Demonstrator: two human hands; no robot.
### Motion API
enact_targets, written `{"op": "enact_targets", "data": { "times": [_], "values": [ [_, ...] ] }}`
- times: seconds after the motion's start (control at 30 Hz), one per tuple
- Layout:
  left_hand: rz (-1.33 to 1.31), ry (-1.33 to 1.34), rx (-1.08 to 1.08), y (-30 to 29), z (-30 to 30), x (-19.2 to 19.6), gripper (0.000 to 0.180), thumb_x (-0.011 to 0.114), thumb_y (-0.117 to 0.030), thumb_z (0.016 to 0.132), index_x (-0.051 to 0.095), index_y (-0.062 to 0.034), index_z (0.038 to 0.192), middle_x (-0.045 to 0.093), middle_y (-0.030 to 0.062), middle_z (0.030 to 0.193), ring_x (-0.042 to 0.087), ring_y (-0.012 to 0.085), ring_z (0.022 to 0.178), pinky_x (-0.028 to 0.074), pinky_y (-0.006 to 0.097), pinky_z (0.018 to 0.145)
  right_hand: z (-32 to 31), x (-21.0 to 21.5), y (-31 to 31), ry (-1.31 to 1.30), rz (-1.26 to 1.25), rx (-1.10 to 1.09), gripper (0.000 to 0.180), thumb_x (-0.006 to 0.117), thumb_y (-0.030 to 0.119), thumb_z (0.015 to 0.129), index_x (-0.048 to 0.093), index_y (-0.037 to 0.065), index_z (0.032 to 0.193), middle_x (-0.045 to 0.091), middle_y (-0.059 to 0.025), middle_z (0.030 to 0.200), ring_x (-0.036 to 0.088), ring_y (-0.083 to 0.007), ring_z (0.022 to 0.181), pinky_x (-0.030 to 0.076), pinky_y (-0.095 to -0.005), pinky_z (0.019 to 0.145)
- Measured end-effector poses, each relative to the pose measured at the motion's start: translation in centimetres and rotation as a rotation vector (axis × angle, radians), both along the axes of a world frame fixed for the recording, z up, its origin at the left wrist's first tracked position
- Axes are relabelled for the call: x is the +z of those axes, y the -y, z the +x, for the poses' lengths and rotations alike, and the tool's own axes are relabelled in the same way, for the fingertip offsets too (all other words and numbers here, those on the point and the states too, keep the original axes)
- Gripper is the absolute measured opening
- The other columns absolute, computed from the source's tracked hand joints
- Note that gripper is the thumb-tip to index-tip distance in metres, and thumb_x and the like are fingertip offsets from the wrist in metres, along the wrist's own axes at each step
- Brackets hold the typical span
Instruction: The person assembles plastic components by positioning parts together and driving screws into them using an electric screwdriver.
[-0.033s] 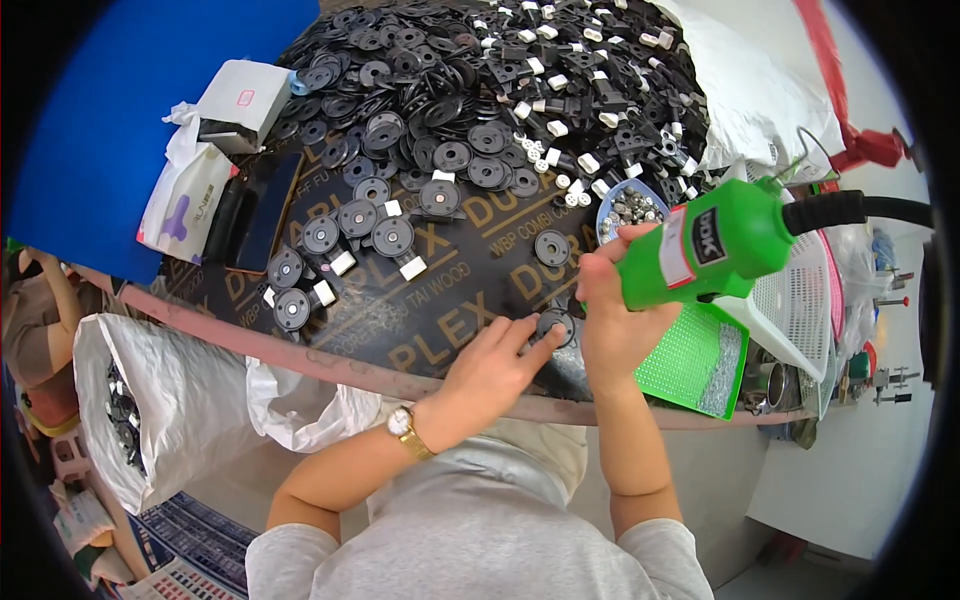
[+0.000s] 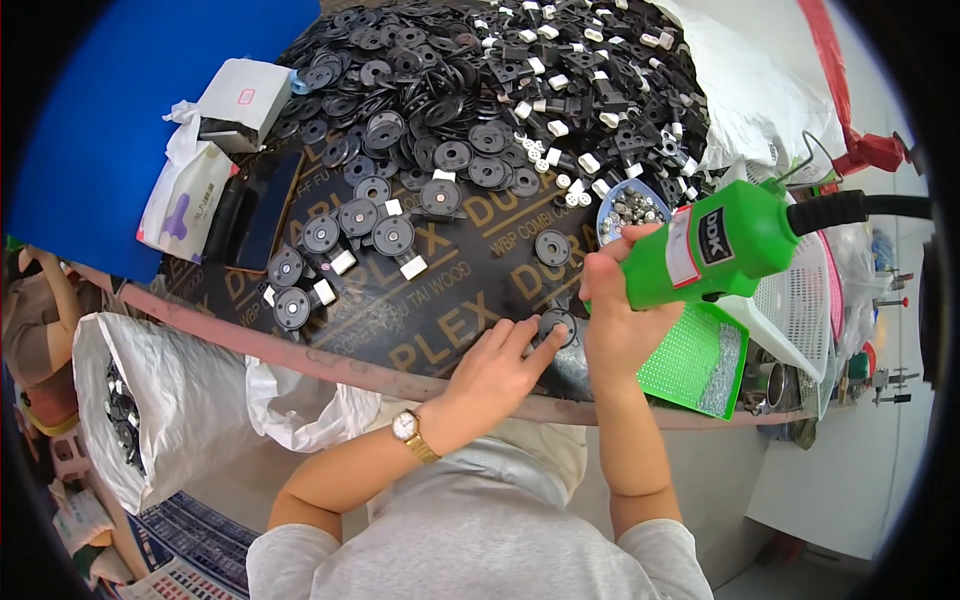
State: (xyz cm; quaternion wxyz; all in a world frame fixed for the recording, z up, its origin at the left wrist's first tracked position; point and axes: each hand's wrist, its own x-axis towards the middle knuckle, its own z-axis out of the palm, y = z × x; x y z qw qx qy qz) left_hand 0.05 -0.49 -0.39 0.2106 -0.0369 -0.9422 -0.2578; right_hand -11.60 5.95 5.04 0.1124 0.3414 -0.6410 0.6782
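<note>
Driver (image 2: 708,250): beyond tray (image 2: 672,364), clenched in our right hand (image 2: 625,325).
Disc (image 2: 556,321): left of tray, touched by our left hand (image 2: 495,375); whether pinched, we cannot tell.
Change: driver barely shifts; we stay on this disc.

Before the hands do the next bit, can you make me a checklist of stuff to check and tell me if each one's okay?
1. Green power tool held: ok, the right hand is wrapped around it.
2. Black disc part steadied: ok, fingers of the left hand touch it on the table.
3. Tool tip lined up with that part: cannot tell, the right hand hides the tip.
4. Black cable away from the fingers: ok, it leaves the tool's far end toward the right.
5. Small metal parts in stock: ok, there are plenty in the blue bowl.
</note>
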Motion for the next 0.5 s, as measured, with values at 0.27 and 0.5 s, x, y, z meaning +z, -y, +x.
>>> {"op": "enact_targets", "data": {
  "times": [0.27,0.5],
  "values": [
    [-0.19,0.082,0.143,-1.7,-0.1,0.6,0.055,0.053,-0.003,0.071,0.046,0.0006,0.125,0.043,0.0083,0.08,0.046,0.0221,0.074,0.043,0.031,0.062,-1.6,4.2,-3.9,0.117,-0.235,0.172,0.068,0.063,0.055,0.076,0.042,0.002,0.115,0.041,-0.0008,0.062,0.039,-0.0094,0.048,0.032,-0.0227,0.043],
    [0.025,0.154,-0.007,0.4,-0.2,0.7,0.062,0.061,0.002,0.073,0.042,-0.0082,0.131,0.042,0.0096,0.081,0.046,0.0268,0.074,0.044,0.036,0.065,-4.8,2.2,-10.3,0.068,-0.152,0.021,0.068,0.062,0.055,0.077,0.044,-0.002,0.111,0.046,-0.0042,0.062,0.044,-0.0096,0.047,0.034,-0.0214,0.042]
  ]
}}
